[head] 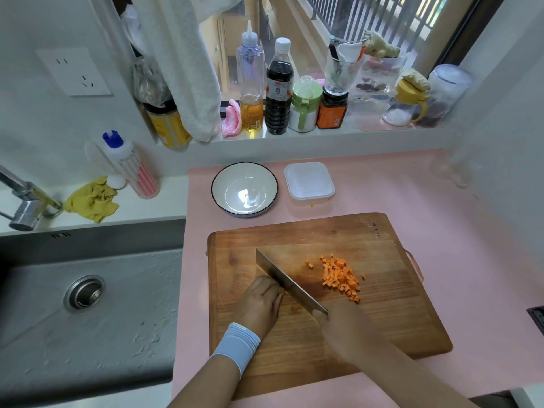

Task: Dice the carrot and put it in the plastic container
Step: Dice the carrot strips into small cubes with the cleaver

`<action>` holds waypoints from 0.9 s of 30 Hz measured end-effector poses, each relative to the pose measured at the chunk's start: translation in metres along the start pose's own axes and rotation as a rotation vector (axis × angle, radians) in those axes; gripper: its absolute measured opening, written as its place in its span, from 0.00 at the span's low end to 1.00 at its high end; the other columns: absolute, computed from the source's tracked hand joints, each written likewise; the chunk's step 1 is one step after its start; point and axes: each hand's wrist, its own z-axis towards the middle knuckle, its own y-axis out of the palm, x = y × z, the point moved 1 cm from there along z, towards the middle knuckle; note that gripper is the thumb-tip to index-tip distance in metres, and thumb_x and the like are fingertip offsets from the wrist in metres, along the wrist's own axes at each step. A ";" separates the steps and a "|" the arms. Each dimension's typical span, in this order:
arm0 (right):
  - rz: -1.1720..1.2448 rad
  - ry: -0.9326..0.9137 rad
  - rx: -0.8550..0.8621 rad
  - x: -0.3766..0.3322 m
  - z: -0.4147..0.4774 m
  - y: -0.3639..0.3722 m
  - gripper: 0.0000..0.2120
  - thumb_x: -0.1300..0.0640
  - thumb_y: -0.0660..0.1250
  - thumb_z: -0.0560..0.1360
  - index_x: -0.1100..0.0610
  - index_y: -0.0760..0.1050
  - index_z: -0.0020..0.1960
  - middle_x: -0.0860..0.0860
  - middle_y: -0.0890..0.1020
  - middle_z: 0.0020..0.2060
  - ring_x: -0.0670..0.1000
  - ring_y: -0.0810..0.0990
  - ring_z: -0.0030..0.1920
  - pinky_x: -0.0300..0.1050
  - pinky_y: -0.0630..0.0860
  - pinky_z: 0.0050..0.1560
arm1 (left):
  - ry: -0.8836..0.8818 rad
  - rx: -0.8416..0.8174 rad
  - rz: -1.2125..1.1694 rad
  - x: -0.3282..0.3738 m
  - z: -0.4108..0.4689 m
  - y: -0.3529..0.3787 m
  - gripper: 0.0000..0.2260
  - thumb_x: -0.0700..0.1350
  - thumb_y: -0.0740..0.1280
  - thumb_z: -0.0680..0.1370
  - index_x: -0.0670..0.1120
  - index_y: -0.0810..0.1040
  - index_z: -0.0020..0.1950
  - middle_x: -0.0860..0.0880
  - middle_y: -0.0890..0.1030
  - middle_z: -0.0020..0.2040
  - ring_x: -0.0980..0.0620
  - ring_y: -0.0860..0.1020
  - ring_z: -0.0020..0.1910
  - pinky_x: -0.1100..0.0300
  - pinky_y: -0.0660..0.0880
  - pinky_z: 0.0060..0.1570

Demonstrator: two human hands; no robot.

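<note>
Small orange carrot cubes [341, 276] are heaped right of centre on the rectangular brown wooden cutting board [382, 319]. The steel cleaver [288, 282] is set diagonally left of the heap, its handle clenched in the right hand [344, 328]. The left hand [260, 301] is curled against the blade over a carrot remnant [286, 293], of which only an orange edge is seen. The square translucent plastic container [309, 184] is noted above the board.

Small orange carrot cubes [339, 276] lie heaped just right of and below frame centre. The square, translucent-white plastic container [312, 199] stands upright and empty above them.
</note>
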 end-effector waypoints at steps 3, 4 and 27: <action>0.069 0.004 -0.017 -0.005 0.005 -0.001 0.14 0.47 0.58 0.83 0.46 0.73 0.40 0.46 0.77 0.32 0.43 0.76 0.31 0.37 0.67 0.31 | 0.003 0.004 -0.005 0.000 0.000 0.000 0.01 0.38 0.71 0.75 0.42 0.83 0.44 0.48 0.80 0.43 0.51 0.77 0.46 0.61 0.75 0.48; 0.085 0.001 -0.021 -0.007 0.007 -0.001 0.13 0.47 0.58 0.83 0.46 0.75 0.42 0.46 0.78 0.33 0.44 0.77 0.32 0.38 0.69 0.33 | 0.003 0.005 -0.004 0.000 0.000 0.000 0.01 0.38 0.71 0.75 0.42 0.83 0.44 0.48 0.80 0.43 0.51 0.77 0.46 0.61 0.75 0.48; 0.027 0.011 -0.038 0.006 -0.012 -0.027 0.12 0.46 0.59 0.82 0.50 0.74 0.44 0.47 0.78 0.35 0.45 0.76 0.32 0.40 0.68 0.31 | -0.132 -0.078 -0.068 0.004 0.004 -0.011 0.05 0.39 0.72 0.74 0.48 0.83 0.47 0.54 0.80 0.46 0.60 0.73 0.50 0.74 0.66 0.56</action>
